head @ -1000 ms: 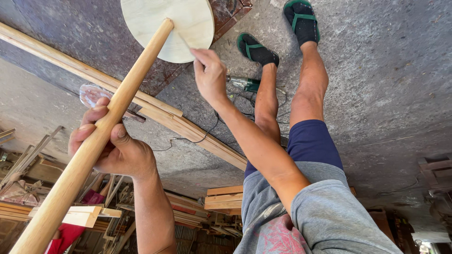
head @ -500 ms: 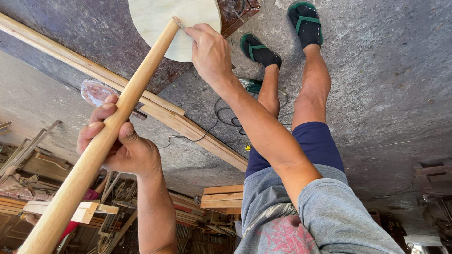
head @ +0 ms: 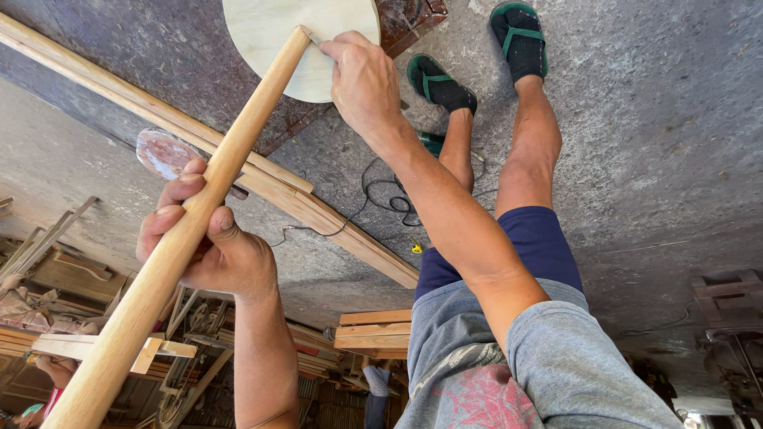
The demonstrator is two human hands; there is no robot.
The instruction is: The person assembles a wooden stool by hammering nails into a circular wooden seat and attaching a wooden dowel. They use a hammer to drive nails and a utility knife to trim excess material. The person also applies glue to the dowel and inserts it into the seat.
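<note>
Nearest, lower right of frame: grey shirt w/ pink print (head: 477,381) and navy shorts (head: 540,246) of the person. Lower left to upper centre runs a long round wooden pole (head: 159,278), diagonal. One hand (head: 211,246), mid-left of frame, is clenched around the pole's middle, fingers wrapped over it, thumb on the near side; can't tell from this upside-down view which hand is left or right. Pole's far end meets a pale round wooden disc (head: 270,40) at top centre of frame. Other hand (head: 362,79), top centre, sits just right of that joint, fingertips pinched on a small thin item at the pole end, touching the disc face; what the item is can't be made out. Beyond: long wooden battens (head: 318,214) lying on the concrete floor (head: 675,159), a small pinkish sanding disc (head: 163,151) beside them, a black cord (head: 381,191), feet in green-strapped sandals (head: 517,32). No containers visible. Farthest, bottom left: stacked timber (head: 373,334), workshop clutter.
</note>
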